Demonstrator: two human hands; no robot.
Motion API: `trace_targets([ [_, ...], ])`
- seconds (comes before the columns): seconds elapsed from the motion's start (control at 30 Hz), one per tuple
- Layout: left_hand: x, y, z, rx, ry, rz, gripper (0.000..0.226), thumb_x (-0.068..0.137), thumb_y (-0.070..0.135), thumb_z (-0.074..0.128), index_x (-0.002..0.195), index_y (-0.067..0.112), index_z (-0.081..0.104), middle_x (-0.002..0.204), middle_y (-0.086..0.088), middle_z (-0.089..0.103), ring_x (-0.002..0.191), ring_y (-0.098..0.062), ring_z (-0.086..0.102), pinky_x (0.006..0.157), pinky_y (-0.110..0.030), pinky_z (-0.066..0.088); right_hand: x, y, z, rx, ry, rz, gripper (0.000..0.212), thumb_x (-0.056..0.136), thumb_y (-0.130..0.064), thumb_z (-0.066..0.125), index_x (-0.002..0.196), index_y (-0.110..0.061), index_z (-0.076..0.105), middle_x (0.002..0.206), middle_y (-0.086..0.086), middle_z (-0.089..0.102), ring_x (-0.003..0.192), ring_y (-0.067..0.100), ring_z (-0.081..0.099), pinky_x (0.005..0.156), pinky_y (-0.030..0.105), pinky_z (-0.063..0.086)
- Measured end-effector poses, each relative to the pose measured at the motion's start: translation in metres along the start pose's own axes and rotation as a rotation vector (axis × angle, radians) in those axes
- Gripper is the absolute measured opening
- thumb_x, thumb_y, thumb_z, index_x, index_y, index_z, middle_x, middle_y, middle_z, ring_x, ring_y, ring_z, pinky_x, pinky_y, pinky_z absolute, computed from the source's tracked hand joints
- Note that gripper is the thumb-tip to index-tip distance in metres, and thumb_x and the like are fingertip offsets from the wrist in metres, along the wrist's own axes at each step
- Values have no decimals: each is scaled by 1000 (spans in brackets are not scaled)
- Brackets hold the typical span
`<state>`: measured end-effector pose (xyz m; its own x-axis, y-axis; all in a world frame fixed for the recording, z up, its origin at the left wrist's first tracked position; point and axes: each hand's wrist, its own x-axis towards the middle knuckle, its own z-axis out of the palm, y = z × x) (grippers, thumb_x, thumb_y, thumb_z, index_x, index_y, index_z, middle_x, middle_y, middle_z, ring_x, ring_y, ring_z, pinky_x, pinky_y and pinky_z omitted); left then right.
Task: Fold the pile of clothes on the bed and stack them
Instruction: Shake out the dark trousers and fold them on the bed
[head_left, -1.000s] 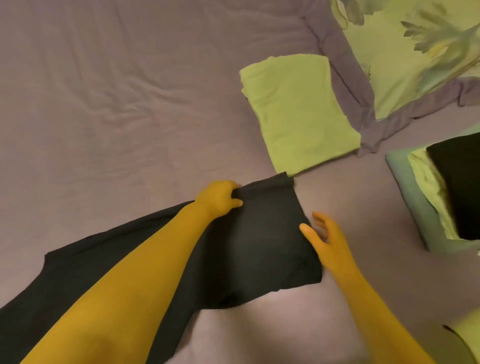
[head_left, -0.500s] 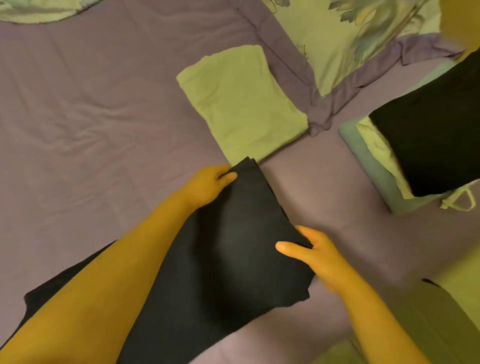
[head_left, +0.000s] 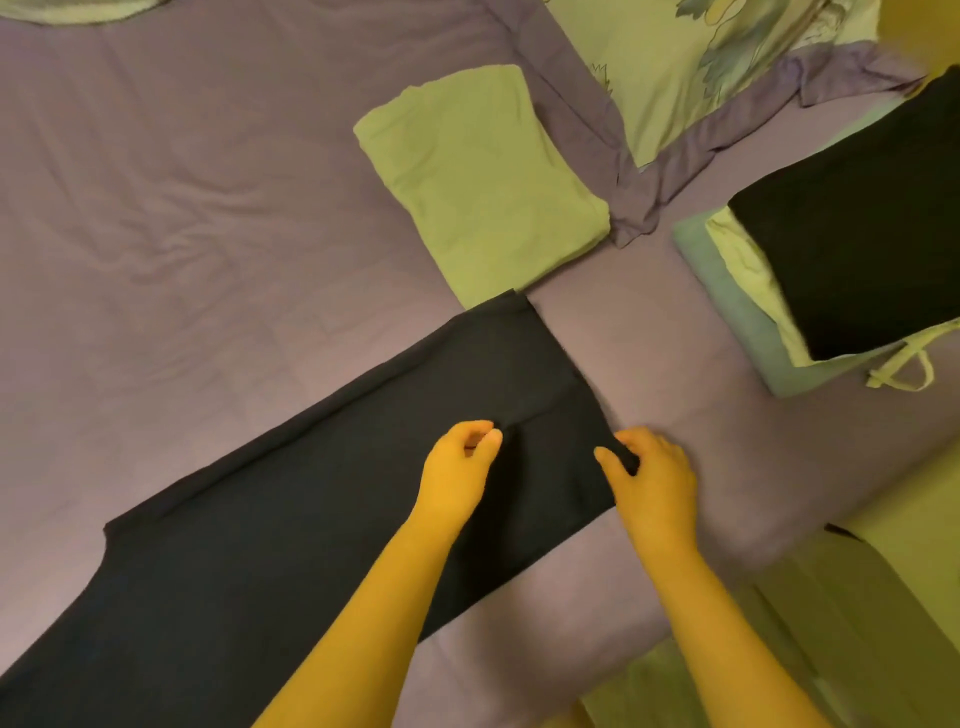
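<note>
Mid-fold, both the left hand (head_left: 457, 462) and right hand (head_left: 649, 475) pinch the black trousers (head_left: 311, 499), which next want doubling toward eight o'clock.

Under your hands the black garment (head_left: 332, 499) is matt woven cloth, smooth and nearly creaseless. The bed (head_left: 171, 218) wears a soft mauve sheet, matt and lightly wrinkled. You have a folded lime-green piece (head_left: 483, 176) of flat, dull cotton-like fabric, and a printed pillowcase (head_left: 675, 67) with a faint sheen.
</note>
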<state>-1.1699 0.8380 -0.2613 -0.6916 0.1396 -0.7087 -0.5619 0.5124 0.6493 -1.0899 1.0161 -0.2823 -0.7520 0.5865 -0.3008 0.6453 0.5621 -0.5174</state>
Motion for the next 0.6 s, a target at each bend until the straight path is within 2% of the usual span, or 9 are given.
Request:
trace_targets([
  [0.03, -8, -2, -5, -130, 20, -40, 17, 96, 36, 52, 109, 29, 59, 119, 0, 61, 103, -12, 60, 91, -34, 52, -13, -13, 1, 12, 76, -121, 13, 80, -18, 74, 89, -11, 69, 89, 10, 68, 85, 36, 58, 73, 42, 45],
  [0.1, -21, -2, -21, -356, 53, -111, 20, 94, 48, 48, 102, 31, 58, 109, 1, 63, 97, -13, 64, 79, -32, 55, -44, -47, 11, 117, 66, -337, 8, 76, -18, 74, 82, -14, 71, 91, 6, 67, 90, 29, 57, 81, 36, 41],
  [0.17, -30, -5, -46, -440, 144, -115, 36, 92, 56, 45, 113, 29, 57, 114, 1, 63, 102, -16, 63, 83, -35, 53, -77, -77, 35, 229, -147, -451, 8, 78, -17, 71, 84, -12, 71, 104, 7, 65, 107, 25, 54, 94, 30, 39],
  [0.27, -41, -21, -87, -353, 393, -5, 52, 89, 58, 50, 132, 29, 49, 132, 6, 54, 121, -16, 52, 103, -41, 43, -120, -96, 74, 207, -623, -474, 23, 90, -24, 60, 109, -13, 66, 135, 2, 53, 134, 20, 36, 110, 33, 30],
  [0.33, -45, -32, -107, -227, 519, 68, 53, 91, 51, 53, 137, 28, 45, 139, 4, 48, 127, -18, 46, 107, -44, 39, -131, -91, 85, 184, -760, -502, 33, 92, -34, 57, 119, -16, 62, 143, 1, 46, 138, 17, 30, 113, 32, 26],
  [0.4, -45, -42, -115, 15, 613, 181, 50, 92, 40, 58, 138, 24, 45, 141, -1, 46, 130, -20, 42, 109, -44, 35, -125, -80, 74, 333, -652, -470, 32, 90, -30, 62, 114, -10, 66, 134, 7, 55, 129, 21, 44, 110, 33, 32],
  [0.47, -44, -50, -107, 263, 581, 330, 42, 93, 26, 60, 133, 19, 52, 136, -4, 50, 127, -22, 42, 106, -39, 35, -105, -58, 58, 356, -378, -355, 20, 88, -13, 65, 102, -1, 70, 119, 13, 64, 119, 30, 54, 104, 40, 40],
  [0.53, -45, -56, -83, 435, 386, 425, 35, 93, 19, 59, 129, 16, 58, 132, -6, 54, 125, -25, 45, 104, -36, 37, -75, -30, 41, 199, -141, -237, 22, 87, -7, 66, 107, 0, 67, 123, 15, 61, 125, 37, 47, 104, 43, 36],
  [0.6, -47, -66, -51, 677, 198, 450, 37, 95, 24, 56, 132, 19, 57, 143, -8, 46, 134, -29, 37, 111, -39, 31, -47, -5, 25, 32, -52, -77, 44, 88, -16, 67, 128, -4, 55, 141, 14, 47, 136, 36, 34, 108, 43, 29],
])
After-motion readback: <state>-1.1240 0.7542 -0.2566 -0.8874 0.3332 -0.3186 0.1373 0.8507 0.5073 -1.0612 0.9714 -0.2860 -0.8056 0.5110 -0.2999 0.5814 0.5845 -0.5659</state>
